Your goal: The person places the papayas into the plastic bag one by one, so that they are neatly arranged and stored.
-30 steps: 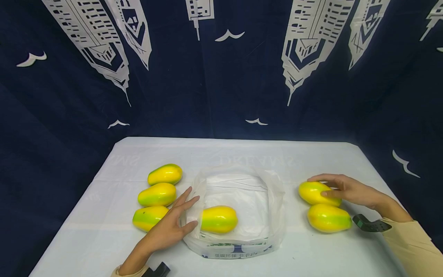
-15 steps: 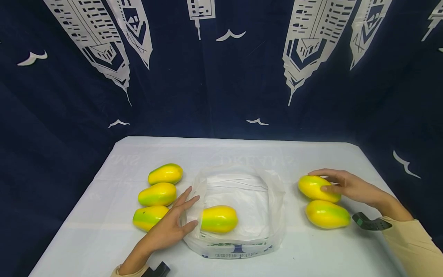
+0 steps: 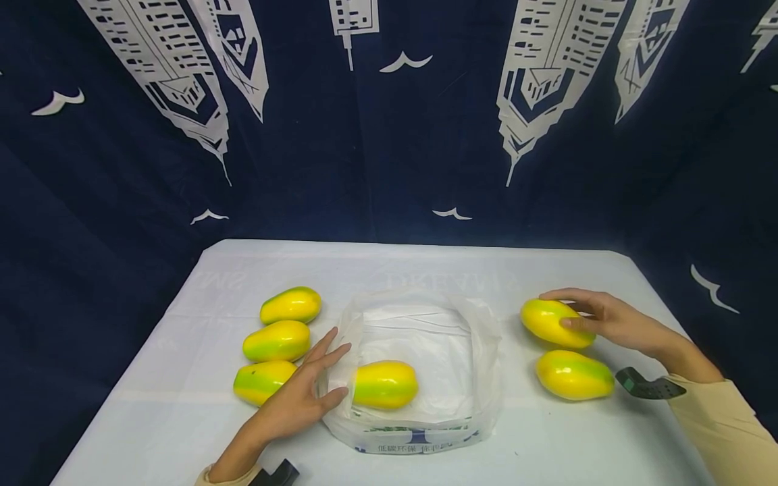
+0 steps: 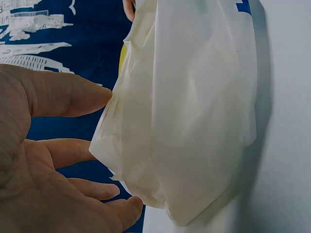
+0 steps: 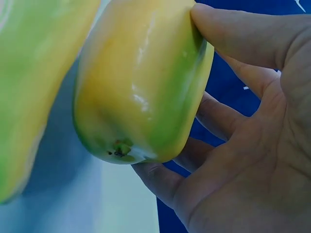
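Note:
In the head view my right hand (image 3: 623, 327) holds a yellow-green papaya (image 3: 550, 322), thumb on the near side and fingers over the far side. The right wrist view shows the stem end of this papaya (image 5: 141, 87), with the thumb and fingers around it. A second papaya (image 3: 574, 375) lies just in front of it. My left hand (image 3: 298, 398) is spread at the left rim of a white plastic bag (image 3: 486, 378), fingers fairly straight. Its thumb tip meets the edge of the bag (image 4: 194, 111) in the left wrist view. Inside the bag lies another papaya (image 3: 385, 385).
Left of the bag, three papayas lie in a column: the far one (image 3: 290, 305), the middle one (image 3: 276, 341) and the near one (image 3: 263, 382), partly behind my left hand. A white cloth covers the table (image 3: 547, 270). A navy printed curtain (image 3: 365, 155) hangs behind.
My right hand has moved the held papaya slightly away from me, apart from the one in front, which shifted a little too. The left hand and bag stay put.

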A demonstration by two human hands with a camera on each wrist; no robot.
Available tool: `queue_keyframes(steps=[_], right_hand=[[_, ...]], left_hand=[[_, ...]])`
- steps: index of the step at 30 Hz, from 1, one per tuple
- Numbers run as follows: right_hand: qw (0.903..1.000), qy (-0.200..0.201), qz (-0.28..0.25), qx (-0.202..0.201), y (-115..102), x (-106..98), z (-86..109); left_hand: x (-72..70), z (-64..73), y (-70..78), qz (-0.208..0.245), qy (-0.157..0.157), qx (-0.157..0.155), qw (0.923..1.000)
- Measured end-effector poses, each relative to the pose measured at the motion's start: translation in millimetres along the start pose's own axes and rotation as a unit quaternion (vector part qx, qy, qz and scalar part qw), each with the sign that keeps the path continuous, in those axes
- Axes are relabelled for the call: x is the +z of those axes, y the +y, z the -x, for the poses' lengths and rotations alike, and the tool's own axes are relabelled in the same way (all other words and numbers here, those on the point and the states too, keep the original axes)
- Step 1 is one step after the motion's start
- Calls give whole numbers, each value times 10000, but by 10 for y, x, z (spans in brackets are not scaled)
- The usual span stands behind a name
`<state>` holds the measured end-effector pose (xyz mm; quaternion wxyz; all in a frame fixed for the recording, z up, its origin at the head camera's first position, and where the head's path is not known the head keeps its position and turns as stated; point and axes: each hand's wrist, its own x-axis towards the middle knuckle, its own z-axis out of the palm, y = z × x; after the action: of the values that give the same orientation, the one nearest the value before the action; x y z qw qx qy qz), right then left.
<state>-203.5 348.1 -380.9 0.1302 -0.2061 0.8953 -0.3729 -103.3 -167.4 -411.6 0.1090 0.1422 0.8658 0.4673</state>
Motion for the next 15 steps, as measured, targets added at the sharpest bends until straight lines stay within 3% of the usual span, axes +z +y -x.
queue_keyframes(steps=[15], right_hand=[[9979, 404, 491, 114, -295, -25, -80]], left_hand=[[-4, 3, 1, -32, 2, 52, 10000]])
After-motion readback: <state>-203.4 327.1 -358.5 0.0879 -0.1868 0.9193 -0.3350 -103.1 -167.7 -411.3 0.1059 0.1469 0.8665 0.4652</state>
